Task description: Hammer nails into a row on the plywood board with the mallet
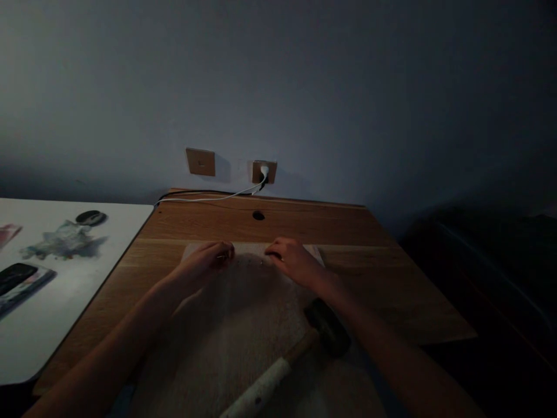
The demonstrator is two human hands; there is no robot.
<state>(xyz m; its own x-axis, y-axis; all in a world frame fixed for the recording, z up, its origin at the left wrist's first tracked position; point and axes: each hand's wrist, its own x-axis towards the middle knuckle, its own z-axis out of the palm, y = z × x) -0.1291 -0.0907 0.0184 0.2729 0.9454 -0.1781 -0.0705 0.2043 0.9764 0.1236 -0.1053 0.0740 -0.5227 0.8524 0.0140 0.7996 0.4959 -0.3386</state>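
My left hand [210, 257] rests near the far edge of a pale wooden board [243, 313] on the desk, fingers curled in a pinch around something small and thin that I cannot make out. My right hand [290, 258] lies at the same far edge, fingers bent down and pressed onto the board. A mallet [304, 348] with a dark head and a light handle lies on the board under my right forearm, its head near the wrist.
The brown wooden desk [374, 255] meets a grey wall with a switch plate [201, 162] and a socket [264, 172] holding a white plug and cable. A white table [65, 290] at left carries a phone [15, 274] and other small items. Dark floor lies to the right.
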